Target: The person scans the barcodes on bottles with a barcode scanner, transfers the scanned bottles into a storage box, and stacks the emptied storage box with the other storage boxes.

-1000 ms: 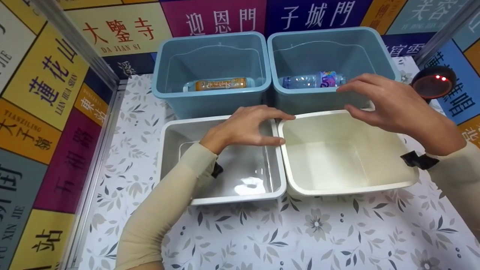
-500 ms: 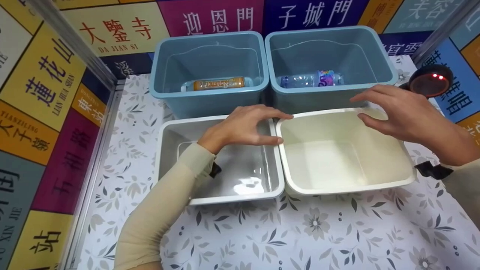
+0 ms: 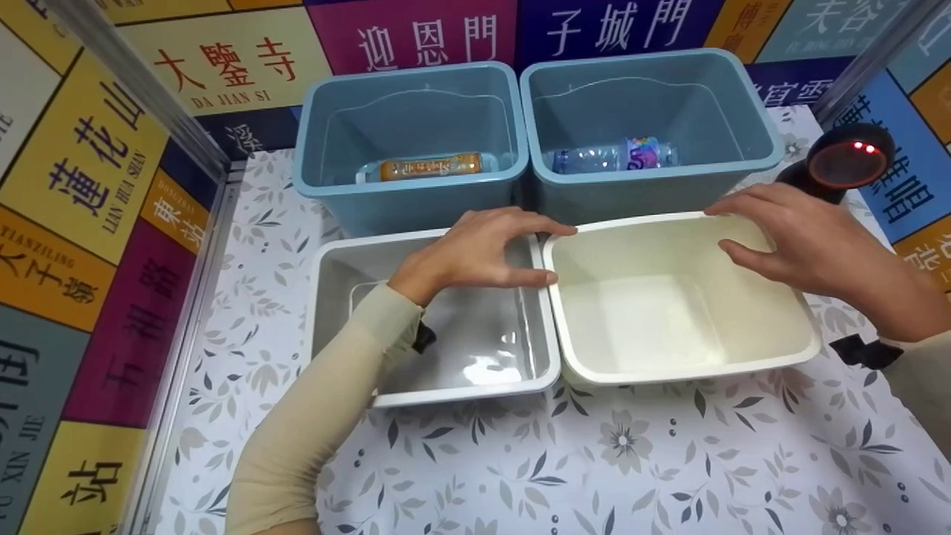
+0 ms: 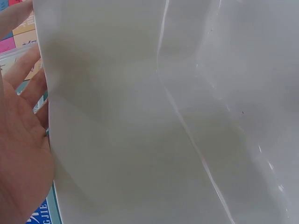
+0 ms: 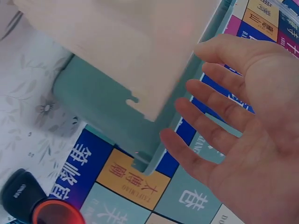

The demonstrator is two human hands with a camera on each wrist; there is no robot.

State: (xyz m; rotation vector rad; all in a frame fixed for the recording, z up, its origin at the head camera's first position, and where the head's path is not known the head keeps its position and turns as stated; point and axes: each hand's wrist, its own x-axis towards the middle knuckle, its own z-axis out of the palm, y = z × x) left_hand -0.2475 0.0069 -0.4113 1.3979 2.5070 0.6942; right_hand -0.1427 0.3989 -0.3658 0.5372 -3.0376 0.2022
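Note:
In the head view my left hand (image 3: 487, 249) reaches over a grey-white bin (image 3: 431, 400). Its thumb and fingertips are spread and lie right at the rims where this bin meets a cream bin (image 3: 669, 375). Part of its palm and fingers (image 4: 30, 88) shows beside the pale wall in the left wrist view. My right hand (image 3: 810, 241) hovers at the cream bin's back right corner, thumb and fingers apart with nothing between them. From the right wrist view, its fingers (image 5: 205, 123) extend loosely beside the bin edges.
Two blue bins stand behind: the left one (image 3: 416, 186) holds an orange-labelled bottle (image 3: 431, 166), the right one (image 3: 654, 175) a clear bottle (image 3: 594, 157). A black device with red lights (image 3: 851, 160) stands right. Printed panels (image 3: 96, 163) enclose the flower-patterned tabletop (image 3: 624, 442).
My right hand has moved right and down, from the front of the right blue bin to the cream bin's back right corner. My left hand stays at the same rims.

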